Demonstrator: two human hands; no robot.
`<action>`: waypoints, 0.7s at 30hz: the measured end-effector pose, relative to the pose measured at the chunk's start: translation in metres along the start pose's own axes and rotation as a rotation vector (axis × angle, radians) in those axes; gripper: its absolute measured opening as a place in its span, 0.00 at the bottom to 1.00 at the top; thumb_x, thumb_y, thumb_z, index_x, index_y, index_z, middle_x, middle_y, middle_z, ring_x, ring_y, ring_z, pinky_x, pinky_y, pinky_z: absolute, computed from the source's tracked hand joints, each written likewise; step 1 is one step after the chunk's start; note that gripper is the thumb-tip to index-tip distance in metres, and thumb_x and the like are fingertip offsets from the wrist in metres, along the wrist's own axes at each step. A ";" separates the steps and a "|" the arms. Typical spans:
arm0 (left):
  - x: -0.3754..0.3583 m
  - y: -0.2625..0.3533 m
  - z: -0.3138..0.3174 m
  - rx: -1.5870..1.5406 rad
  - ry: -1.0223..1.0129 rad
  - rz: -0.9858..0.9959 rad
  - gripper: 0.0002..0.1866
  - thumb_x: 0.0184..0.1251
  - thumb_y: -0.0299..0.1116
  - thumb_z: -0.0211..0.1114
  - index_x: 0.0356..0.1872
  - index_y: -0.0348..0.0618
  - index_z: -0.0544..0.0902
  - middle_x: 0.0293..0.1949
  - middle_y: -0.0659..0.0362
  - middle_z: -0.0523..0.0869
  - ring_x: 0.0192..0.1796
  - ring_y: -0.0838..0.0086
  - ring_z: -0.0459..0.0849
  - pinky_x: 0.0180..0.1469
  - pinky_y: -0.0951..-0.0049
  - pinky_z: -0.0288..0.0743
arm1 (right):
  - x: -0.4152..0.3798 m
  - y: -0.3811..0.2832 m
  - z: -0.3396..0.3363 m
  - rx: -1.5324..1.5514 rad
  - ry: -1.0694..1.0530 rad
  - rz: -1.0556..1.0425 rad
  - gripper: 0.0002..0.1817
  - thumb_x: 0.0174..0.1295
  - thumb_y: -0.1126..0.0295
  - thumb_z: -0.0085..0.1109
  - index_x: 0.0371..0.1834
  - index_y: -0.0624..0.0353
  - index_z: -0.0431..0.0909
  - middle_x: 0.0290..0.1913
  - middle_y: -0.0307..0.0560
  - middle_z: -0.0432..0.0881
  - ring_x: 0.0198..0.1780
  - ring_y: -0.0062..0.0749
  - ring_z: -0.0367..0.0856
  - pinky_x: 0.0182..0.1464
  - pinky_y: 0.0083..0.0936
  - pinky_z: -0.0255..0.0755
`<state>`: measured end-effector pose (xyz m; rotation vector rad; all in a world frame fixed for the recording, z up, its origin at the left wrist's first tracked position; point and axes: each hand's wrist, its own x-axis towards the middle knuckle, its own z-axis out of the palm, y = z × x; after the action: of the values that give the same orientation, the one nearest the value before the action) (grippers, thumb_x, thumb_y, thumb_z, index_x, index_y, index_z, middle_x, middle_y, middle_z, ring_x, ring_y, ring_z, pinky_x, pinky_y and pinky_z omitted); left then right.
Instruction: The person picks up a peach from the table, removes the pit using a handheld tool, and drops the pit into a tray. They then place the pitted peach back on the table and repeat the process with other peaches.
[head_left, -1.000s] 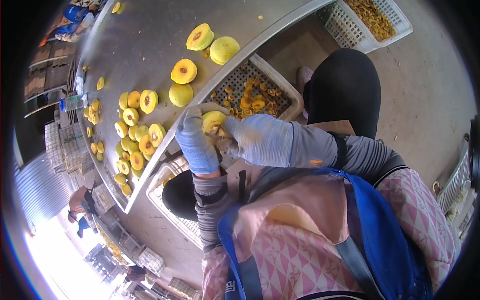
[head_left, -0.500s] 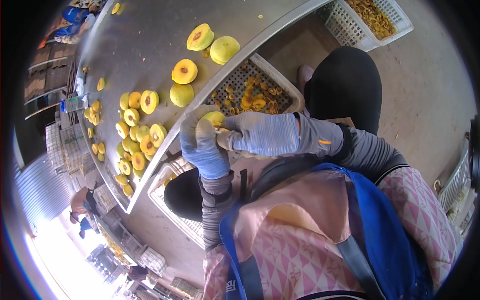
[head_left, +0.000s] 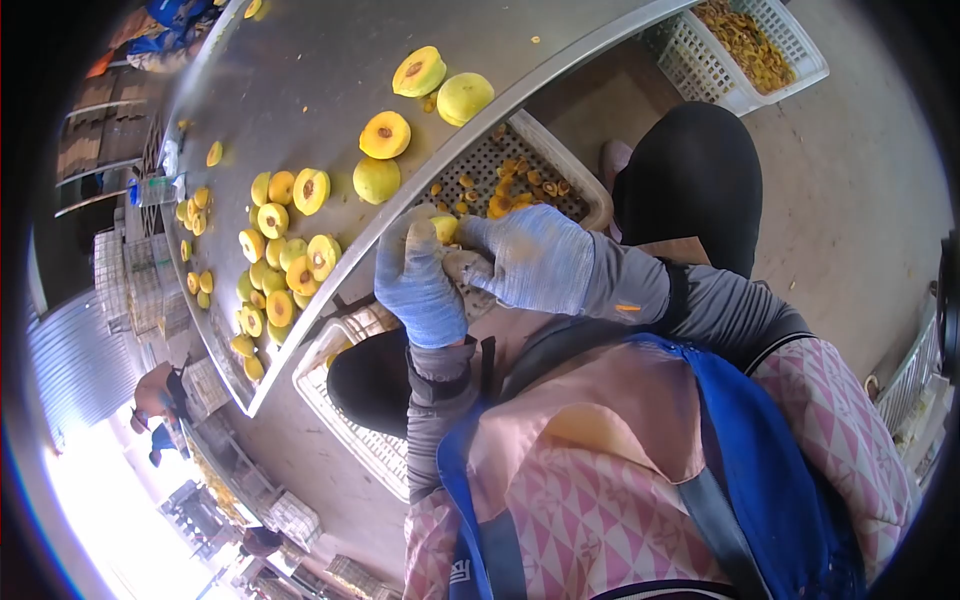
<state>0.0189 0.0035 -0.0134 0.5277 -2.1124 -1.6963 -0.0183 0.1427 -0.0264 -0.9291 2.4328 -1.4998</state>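
Observation:
My left hand, in a blue and grey knit glove, is closed around a yellow-green peach half, partly hidden by the fingers. Right against it is my right hand, gloved the same way, with its fingers curled in a grip; whatever they hold is hidden. Both hands are beside the table's metal edge, over a perforated crate with orange pits and scraps in it. Halved peaches lie on the metal table, some cut side up with the stone showing.
A white crate of brownish-orange scraps stands at the upper right. Another white crate is on the floor by my left leg. A person is farther off at the left, near stacked crates.
My right hand has tilted and its fingers sit slightly lower against the peach half. The left hand has shifted a little right in view. The whole scene has also shifted slightly with the camera.

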 end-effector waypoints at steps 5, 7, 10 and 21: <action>0.000 -0.003 -0.002 -0.006 0.006 0.085 0.19 0.71 0.45 0.61 0.42 0.35 0.82 0.33 0.56 0.85 0.32 0.75 0.81 0.37 0.76 0.77 | 0.002 -0.008 -0.016 0.191 -0.167 0.101 0.22 0.70 0.49 0.48 0.48 0.54 0.80 0.26 0.55 0.82 0.31 0.50 0.83 0.36 0.41 0.75; 0.004 -0.012 -0.008 -0.231 0.021 -0.048 0.22 0.72 0.49 0.58 0.43 0.36 0.81 0.33 0.56 0.85 0.32 0.74 0.82 0.37 0.74 0.78 | 0.002 -0.010 -0.018 0.400 -0.202 0.145 0.22 0.69 0.48 0.48 0.48 0.54 0.80 0.29 0.56 0.82 0.34 0.51 0.83 0.38 0.42 0.75; 0.007 0.003 -0.036 -0.329 0.008 -0.209 0.27 0.75 0.56 0.49 0.43 0.38 0.80 0.32 0.56 0.85 0.32 0.72 0.83 0.35 0.74 0.78 | 0.000 -0.005 -0.015 0.397 -0.187 0.160 0.22 0.69 0.47 0.48 0.47 0.54 0.80 0.33 0.56 0.83 0.39 0.54 0.83 0.42 0.42 0.74; -0.019 -0.001 -0.285 1.431 0.080 -0.333 0.19 0.67 0.43 0.62 0.42 0.34 0.84 0.35 0.53 0.86 0.40 0.67 0.83 0.46 0.67 0.75 | -0.002 0.013 0.006 -0.327 -0.298 -0.041 0.14 0.62 0.64 0.58 0.45 0.61 0.74 0.33 0.54 0.82 0.33 0.51 0.84 0.34 0.42 0.77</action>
<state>0.1811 -0.2255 0.0417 1.2922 -2.9636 0.0691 -0.0199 0.1430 -0.0404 -1.1706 2.4821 -0.9040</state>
